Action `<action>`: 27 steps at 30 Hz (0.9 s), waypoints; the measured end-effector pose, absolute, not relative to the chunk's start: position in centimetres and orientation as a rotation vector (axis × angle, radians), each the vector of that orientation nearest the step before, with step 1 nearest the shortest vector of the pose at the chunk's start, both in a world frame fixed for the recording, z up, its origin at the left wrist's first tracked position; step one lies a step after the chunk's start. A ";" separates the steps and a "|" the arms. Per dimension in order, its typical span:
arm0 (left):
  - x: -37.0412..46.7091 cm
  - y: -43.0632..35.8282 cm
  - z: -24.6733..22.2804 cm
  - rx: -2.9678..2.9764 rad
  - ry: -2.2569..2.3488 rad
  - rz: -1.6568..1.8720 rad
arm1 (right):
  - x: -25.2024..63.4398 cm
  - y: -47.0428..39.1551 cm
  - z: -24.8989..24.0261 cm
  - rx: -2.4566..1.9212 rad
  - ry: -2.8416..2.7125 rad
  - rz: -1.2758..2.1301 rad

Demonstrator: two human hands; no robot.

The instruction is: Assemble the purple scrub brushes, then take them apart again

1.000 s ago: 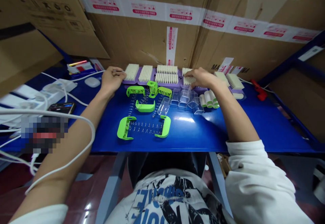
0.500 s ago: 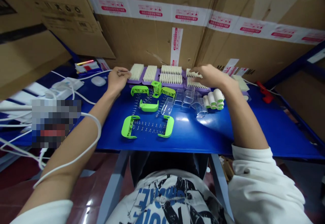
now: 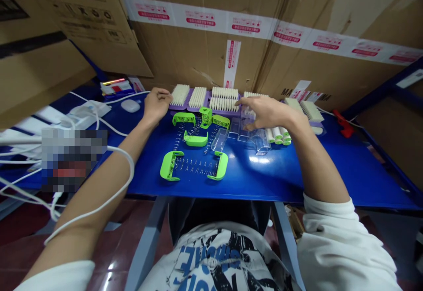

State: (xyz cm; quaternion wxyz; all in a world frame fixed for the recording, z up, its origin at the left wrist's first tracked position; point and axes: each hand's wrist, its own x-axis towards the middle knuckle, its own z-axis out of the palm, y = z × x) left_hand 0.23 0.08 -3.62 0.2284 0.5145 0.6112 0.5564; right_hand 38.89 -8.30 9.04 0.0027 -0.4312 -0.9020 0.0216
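My left hand (image 3: 157, 106) is curled at the left end of a row of purple-based brush heads with cream bristles, its fingertips against or right beside the leftmost brush head (image 3: 180, 95). Whether it grips anything is hidden. My right hand (image 3: 266, 112) hovers with fingers apart over clear plastic covers (image 3: 238, 129), partly hiding them and a brush head (image 3: 256, 94) behind. Its index fingertip overlaps the edge of the middle brush head (image 3: 224, 99). Bright green plastic brackets (image 3: 196, 139) and thin coil springs (image 3: 196, 164) lie in front.
White rollers with green ends (image 3: 279, 136) are stacked by my right wrist. More brush heads (image 3: 312, 111) and a red tool (image 3: 343, 123) lie to the right. White cables (image 3: 127, 159) cross my left forearm, near a power strip (image 3: 84, 111) and white mouse (image 3: 130, 105). Cardboard (image 3: 198, 57) walls the back.
My right hand has come down and nearer, from above the right-hand brush heads to over the clear covers. My left hand stays by the leftmost brush head. The view has shifted slightly.
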 end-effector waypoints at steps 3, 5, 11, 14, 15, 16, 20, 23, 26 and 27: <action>0.3 0.1 -3.7 1.395 1.722 1.547 | 39.2 -8.8 10.1 -1.230 -2.761 0.170; 0.4 0.0 -3.6 1.393 1.728 1.542 | 39.1 -8.9 10.2 -1.221 -2.754 0.215; 0.6 -0.1 -3.3 1.378 1.726 1.530 | 39.0 -8.7 9.7 -1.189 -2.737 0.184; 0.6 -0.1 -3.3 1.385 1.710 1.538 | 39.2 -8.6 9.8 -1.176 -2.671 0.132; 0.6 -0.1 -3.3 1.386 1.708 1.539 | 39.2 -8.6 9.9 -1.167 -2.632 0.114; 0.6 -0.1 -3.2 1.382 1.710 1.541 | 39.2 -8.7 10.0 -1.157 -2.585 0.099; 0.6 -0.1 -3.2 1.356 1.717 1.534 | 39.1 -9.3 10.5 -1.116 -2.509 0.109; 0.7 -0.2 -3.1 1.355 1.712 1.532 | 38.8 -9.5 10.4 -1.187 -2.566 0.102; 0.8 -0.5 -2.8 1.342 1.716 1.526 | 38.2 -9.1 9.6 -1.329 -2.708 0.095; 0.9 -0.5 -2.8 1.337 1.717 1.524 | 37.9 -9.0 9.3 -1.362 -2.765 0.098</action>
